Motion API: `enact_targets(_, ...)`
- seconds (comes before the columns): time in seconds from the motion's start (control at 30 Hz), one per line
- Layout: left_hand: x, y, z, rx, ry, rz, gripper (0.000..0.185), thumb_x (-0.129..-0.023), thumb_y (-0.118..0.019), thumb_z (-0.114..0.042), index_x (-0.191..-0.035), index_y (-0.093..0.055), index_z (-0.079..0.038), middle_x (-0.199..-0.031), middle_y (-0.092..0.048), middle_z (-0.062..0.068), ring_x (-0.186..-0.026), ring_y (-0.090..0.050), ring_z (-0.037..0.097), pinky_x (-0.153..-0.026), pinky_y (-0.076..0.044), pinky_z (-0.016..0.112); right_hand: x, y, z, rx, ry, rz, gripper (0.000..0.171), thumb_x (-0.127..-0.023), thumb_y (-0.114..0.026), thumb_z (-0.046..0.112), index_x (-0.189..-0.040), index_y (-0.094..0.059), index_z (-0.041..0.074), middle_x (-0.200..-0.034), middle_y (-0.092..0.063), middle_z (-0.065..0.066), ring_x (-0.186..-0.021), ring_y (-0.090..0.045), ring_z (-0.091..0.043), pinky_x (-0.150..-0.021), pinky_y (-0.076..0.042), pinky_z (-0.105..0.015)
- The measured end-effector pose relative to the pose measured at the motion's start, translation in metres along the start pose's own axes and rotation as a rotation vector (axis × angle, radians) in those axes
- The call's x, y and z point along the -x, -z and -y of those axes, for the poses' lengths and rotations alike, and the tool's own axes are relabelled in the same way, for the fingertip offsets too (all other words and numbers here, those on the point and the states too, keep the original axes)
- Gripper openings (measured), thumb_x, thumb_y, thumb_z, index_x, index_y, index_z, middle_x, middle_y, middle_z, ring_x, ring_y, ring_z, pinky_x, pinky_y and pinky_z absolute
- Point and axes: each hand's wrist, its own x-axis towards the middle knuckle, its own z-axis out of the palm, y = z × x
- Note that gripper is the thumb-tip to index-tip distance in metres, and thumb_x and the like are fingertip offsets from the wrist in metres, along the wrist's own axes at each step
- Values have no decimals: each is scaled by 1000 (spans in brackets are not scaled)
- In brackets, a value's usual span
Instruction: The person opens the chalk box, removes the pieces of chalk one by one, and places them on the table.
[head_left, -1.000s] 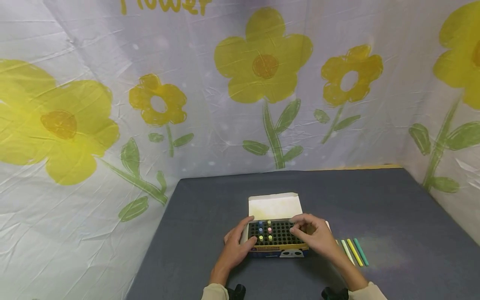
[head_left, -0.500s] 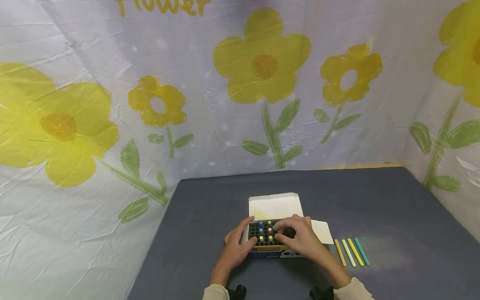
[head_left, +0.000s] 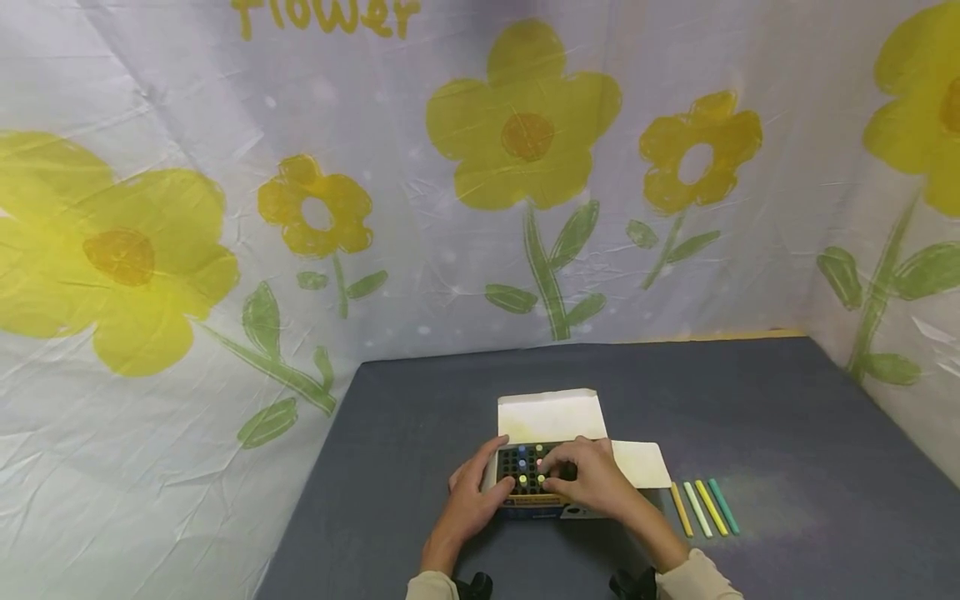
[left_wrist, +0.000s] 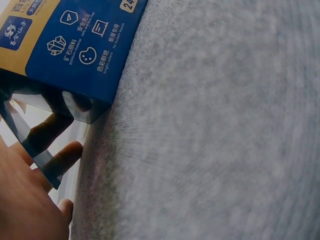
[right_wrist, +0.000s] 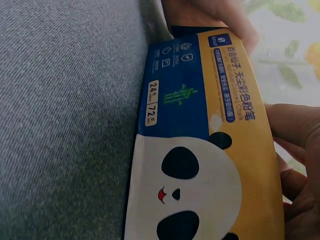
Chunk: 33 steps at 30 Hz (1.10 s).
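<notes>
An open box of coloured chalk (head_left: 525, 502), blue and yellow with a panda face (right_wrist: 200, 180), lies on the dark table. Inside, a black grid of holes holds several chalk sticks, among them a blue stick (head_left: 522, 465) and a yellow stick (head_left: 522, 479). My left hand (head_left: 470, 497) grips the box's left end, thumb on the near edge and fingers toward the far side; in the left wrist view its fingers pass behind the narrow end flap (left_wrist: 31, 142). My right hand (head_left: 596, 479) reaches over the grid, thumb and curled fingers right at the second column of sticks; I cannot tell whether it pinches one.
The white lid (head_left: 551, 417) stands folded back behind the box, and a white side flap (head_left: 641, 464) spreads to the right. Beside it lie an orange chalk (head_left: 682, 510), a white chalk (head_left: 697, 510), a yellow chalk (head_left: 711, 507) and a green chalk (head_left: 723, 507). A flowered cloth (head_left: 450, 292) hangs behind the table.
My right hand has moved left across the grid, from the box's right part to the second column of chalk, uncovering the side flap and the orange chalk. The left hand keeps its grip.
</notes>
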Motion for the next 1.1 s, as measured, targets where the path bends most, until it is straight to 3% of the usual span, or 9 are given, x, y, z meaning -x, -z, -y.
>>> enact_targets(0.23, 2, -1, 0, 7, -10, 1, 61, -89, -67, -38, -144, -47, -53, -146, -56, 1, -140, -34, 40, -101, -32, 68, -1, -2, 0, 11, -31, 38, 13, -82, -84, 19, -93, -79, 25, -72, -67, 20, -76, -56, -4, -84, -27, -43)
enact_targets(0.47, 1, -2, -1, 3, -19, -15, 61, -88, -68, -37, -144, -48, -52, -142, -59, -4, -138, -37, 36, -102, -28, 64, -3, -1, -1, 27, -37, 66, 13, -83, -83, 19, -94, -80, 25, -71, -65, 19, -75, -55, -6, -82, -26, -42)
enact_targets(1.1, -2, -1, 2, 36, -49, -12, 61, -88, -68, -35, -144, -48, -52, -140, -60, -5, -137, -39, 35, -106, -23, 65, -2, -2, -2, -18, -24, 19, 14, -83, -83, 18, -95, -80, 25, -77, -69, 20, -76, -53, -5, -83, -25, -44)
